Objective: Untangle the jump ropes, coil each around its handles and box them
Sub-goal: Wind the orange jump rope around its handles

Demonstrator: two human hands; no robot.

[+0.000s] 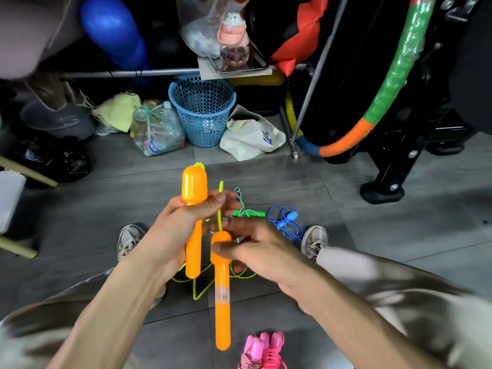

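The left hand (183,225) is wrapped around the neck of one orange handle (194,206), fingers and thumb curled tight, the handle's fat head pointing to 12 o'clock and its thin end to 6. The right hand (255,251), blurred with motion, pinches the head of the second orange handle (222,294) between thumb and fingertips; that handle hangs lower, its long axis also running 12 to 6, just beside the first and at about 4 o'clock from it. The two handles lie nearly parallel but staggered, so I judge the coming move turns on sliding them level, side by side, before winding. The yellow-green cord (220,217) rises between the hands and trails in loose loops on the floor (372,235) at 6 o'clock, beneath the wrists; the right hand is nearer to that slack and looks the one free to wind. A green rope (249,213) and a blue rope (286,222) lie on the floor at 1 to 2 o'clock of the hands, a pink rope (262,350) at 5 o'clock, already bundled. No box is in view
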